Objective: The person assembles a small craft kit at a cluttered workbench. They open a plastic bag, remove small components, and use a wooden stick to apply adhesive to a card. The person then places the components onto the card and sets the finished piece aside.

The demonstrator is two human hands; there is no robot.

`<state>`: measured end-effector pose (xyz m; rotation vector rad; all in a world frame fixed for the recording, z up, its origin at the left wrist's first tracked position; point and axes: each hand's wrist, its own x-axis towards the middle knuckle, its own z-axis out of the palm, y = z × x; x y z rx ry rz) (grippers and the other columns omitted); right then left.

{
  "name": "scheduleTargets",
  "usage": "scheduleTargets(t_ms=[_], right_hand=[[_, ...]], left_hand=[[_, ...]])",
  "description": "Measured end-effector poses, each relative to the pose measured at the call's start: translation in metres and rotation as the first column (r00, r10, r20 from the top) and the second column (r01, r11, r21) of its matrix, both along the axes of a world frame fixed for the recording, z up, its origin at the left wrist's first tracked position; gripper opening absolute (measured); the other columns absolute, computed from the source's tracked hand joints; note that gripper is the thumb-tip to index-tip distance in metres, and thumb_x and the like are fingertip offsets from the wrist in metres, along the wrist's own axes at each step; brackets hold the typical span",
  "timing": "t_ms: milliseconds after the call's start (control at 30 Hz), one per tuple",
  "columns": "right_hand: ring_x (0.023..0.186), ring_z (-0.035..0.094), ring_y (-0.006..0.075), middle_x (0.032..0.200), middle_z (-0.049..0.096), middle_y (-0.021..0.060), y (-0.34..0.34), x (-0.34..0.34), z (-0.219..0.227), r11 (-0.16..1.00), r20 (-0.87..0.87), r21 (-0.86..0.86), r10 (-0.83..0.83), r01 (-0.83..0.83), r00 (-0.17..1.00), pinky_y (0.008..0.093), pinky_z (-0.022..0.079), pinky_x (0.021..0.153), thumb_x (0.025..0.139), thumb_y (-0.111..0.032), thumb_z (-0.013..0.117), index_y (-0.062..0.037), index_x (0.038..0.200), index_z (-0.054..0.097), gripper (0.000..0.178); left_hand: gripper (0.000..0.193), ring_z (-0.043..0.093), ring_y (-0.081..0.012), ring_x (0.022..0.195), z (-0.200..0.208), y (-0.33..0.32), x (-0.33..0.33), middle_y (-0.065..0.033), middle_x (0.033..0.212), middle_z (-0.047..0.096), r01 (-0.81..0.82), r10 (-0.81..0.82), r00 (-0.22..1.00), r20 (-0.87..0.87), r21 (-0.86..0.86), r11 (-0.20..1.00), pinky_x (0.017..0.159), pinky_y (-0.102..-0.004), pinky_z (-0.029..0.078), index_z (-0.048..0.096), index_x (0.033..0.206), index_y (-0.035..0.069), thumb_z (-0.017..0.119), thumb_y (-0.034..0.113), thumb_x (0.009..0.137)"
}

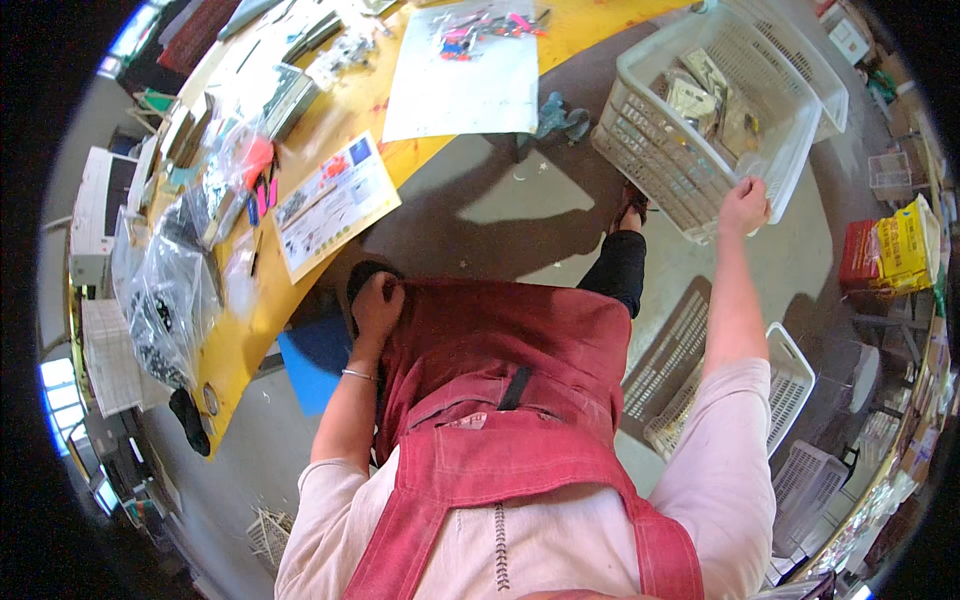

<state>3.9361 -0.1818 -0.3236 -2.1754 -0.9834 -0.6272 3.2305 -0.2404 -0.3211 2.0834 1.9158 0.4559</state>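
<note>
My right hand point(745, 207) is closed on the near rim of a white plastic crate point(650, 135) at the right. Inside the crate lie several small packets point(692, 98) in clear and pale wrapping. My left hand point(378, 305), its fingers curled, rests by the left edge of my red apron point(500, 330), in front of a dark rounded thing. Whether those fingers grip the apron or something else is hidden.
A yellow table point(430, 155) curves along the left and top, bearing a white sheet point(460, 90) with small coloured parts, a printed sheet point(335, 205) and clear plastic bags point(170, 300). Another white crate point(790, 385) stands at my right. A yellow-and-red bag point(900, 248) sits farther right.
</note>
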Motion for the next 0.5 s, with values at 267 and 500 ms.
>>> scheduleTargets(t_ms=[267, 500], right_hand=[[0.094, 0.069, 0.0163, 0.099, 0.076, 0.0093, -0.025, -0.068, 0.068, 0.749, -0.462, 0.661, 0.441, -0.032, 0.77, 0.0318, 0.054, 0.087, 0.103, -0.016, 0.065, 0.0007, 0.109, 0.067, 0.018], [0.088, 0.068, 0.0136, 0.094, 0.074, 0.0069, -0.061, -0.2, 0.005, 0.863, -0.851, 0.281, 0.426, -0.42, 0.307, 0.0306, 0.054, 0.08, 0.102, -0.008, 0.065, -0.0007, 0.099, 0.068, 0.009]], left_hand=[[0.031, 0.069, -0.0373, 0.104, -0.063, 0.072, 0.046, -0.0199, 0.11, 0.071, 0.153, -0.116, 0.968, 0.224, -0.156, 0.976, 0.092, -0.0445, 0.054, 0.066, 0.122, 0.005, 0.067, 0.026, 0.1], [0.024, 0.068, -0.0188, 0.084, -0.254, 0.168, 0.114, -0.0121, 0.089, 0.066, 0.066, 0.132, 0.939, 0.319, -0.542, 0.838, 0.082, -0.0386, 0.056, 0.067, 0.116, 0.0, 0.066, 0.021, 0.103]])
